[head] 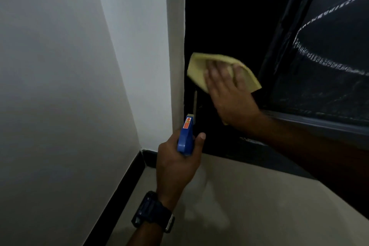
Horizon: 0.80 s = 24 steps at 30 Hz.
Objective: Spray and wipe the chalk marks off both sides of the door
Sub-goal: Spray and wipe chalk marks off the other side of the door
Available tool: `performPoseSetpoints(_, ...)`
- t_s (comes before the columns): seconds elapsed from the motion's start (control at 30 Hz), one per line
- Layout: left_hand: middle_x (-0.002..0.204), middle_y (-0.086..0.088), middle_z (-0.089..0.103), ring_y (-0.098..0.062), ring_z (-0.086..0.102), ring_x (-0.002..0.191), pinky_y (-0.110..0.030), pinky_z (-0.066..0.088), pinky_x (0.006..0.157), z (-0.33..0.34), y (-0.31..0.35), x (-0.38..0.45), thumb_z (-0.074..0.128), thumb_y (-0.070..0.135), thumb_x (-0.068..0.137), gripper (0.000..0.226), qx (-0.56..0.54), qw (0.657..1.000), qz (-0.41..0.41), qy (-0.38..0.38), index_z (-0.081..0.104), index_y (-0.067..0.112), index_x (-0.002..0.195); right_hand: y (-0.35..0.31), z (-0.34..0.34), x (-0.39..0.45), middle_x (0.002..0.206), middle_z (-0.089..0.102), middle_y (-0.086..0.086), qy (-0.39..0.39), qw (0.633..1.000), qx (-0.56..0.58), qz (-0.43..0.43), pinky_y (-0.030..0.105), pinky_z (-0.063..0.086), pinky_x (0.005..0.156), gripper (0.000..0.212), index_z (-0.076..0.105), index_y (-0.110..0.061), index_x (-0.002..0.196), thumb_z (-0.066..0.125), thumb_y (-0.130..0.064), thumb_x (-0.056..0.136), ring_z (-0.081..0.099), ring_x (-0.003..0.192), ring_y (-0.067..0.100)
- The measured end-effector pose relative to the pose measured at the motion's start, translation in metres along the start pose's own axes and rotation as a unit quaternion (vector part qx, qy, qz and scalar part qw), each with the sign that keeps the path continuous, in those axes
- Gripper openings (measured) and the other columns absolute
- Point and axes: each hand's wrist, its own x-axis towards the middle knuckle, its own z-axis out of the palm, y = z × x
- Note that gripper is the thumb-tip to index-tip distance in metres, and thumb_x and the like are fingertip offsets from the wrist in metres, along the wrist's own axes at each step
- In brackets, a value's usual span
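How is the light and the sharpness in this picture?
Head view: dim overall; the door is almost pure black, so detail is lost there; the right hand on the yellow cloth is motion-blurred; straight wall edges lean from wide-angle distortion.
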Motion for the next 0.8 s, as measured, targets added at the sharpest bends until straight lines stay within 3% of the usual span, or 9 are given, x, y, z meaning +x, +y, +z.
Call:
performPoseSetpoints(0.07,0.062,0.011,0.056,-0.01,0.052,0.051,-0.014,0.037,0.049,-0.001,-0.001,-0.002,0.064,0.053,0.085,0.029,0.01,1.0,0.012,-0.003,0.053,0.029,0.074,-0.023,0.014,-0.013,0.161,0.02,0.03,-0.001,0.999,0.011,-0.049,0.06,0.017,0.12,0.057,0.022,0.01,0.153,0.026,-0.02,0.105,0.02,0.15,0.045)
performPoseSetpoints(0.17,0.068,0.007,0.059,-0.013,0.056,0.055,-0.016,0.041,0.049,-0.005,0.002,-0.003,0.063,0.055,0.086,0.032,0.016,1.0,0.021,-0.003,0.056,0.025,0.076,-0.028,0.021,-0.019,0.16,0.02,0.03,-0.001,0.998,0.016,-0.053,0.054,0.023,0.121,0.058,0.021,0.011,0.153,0.025,-0.022,0.106,0.02,0.15,0.043)
performPoseSetpoints(0.37,0.064,0.003,0.058,-0.017,0.054,0.052,-0.029,0.044,0.05,-0.015,0.021,-0.008,0.068,0.049,0.088,0.034,0.0,0.999,0.031,0.011,0.059,0.018,0.077,-0.025,0.02,-0.022,0.163,0.009,0.031,-0.053,0.995,-0.028,-0.077,0.055,0.009,0.124,0.061,0.01,0.01,0.155,0.016,-0.023,0.104,0.011,0.152,0.044)
performPoseSetpoints(0.5,0.066,0.003,0.057,-0.019,0.054,0.053,-0.032,0.045,0.05,-0.023,0.039,-0.008,0.063,0.056,0.086,0.039,-0.003,0.998,0.055,0.015,0.058,0.018,0.078,-0.014,0.01,-0.03,0.164,0.013,0.027,-0.101,0.983,-0.032,-0.149,0.054,0.013,0.124,0.06,0.017,0.005,0.156,0.012,-0.02,0.102,0.013,0.152,0.042)
performPoseSetpoints(0.6,0.067,0.004,0.058,-0.016,0.054,0.054,-0.027,0.045,0.05,-0.026,0.049,-0.01,0.063,0.059,0.086,0.04,-0.006,0.998,0.058,0.018,0.059,0.02,0.078,0.001,-0.001,-0.042,0.165,0.014,0.022,-0.146,0.963,-0.057,-0.219,0.054,0.011,0.124,0.061,0.02,0.0,0.157,0.018,-0.026,0.102,0.012,0.153,0.04)
performPoseSetpoints(0.7,0.067,0.011,0.058,-0.012,0.055,0.055,-0.016,0.042,0.05,-0.028,0.056,-0.014,0.061,0.06,0.084,0.033,0.0,0.998,0.06,0.006,0.055,0.028,0.078,0.015,-0.01,-0.051,0.162,0.029,0.016,-0.206,0.932,-0.068,-0.292,0.055,0.009,0.123,0.06,0.039,-0.005,0.152,0.026,-0.027,0.098,0.025,0.15,0.036)
performPoseSetpoints(0.8,0.059,0.013,0.053,-0.008,0.052,0.053,-0.011,0.038,0.05,-0.027,0.059,-0.02,0.064,0.056,0.084,0.028,0.008,0.998,0.064,0.004,0.053,0.031,0.077,0.035,-0.023,-0.055,0.162,0.027,0.015,-0.238,0.904,-0.068,-0.349,0.054,0.002,0.12,0.066,0.04,-0.007,0.152,0.012,-0.022,0.094,0.023,0.151,0.035)
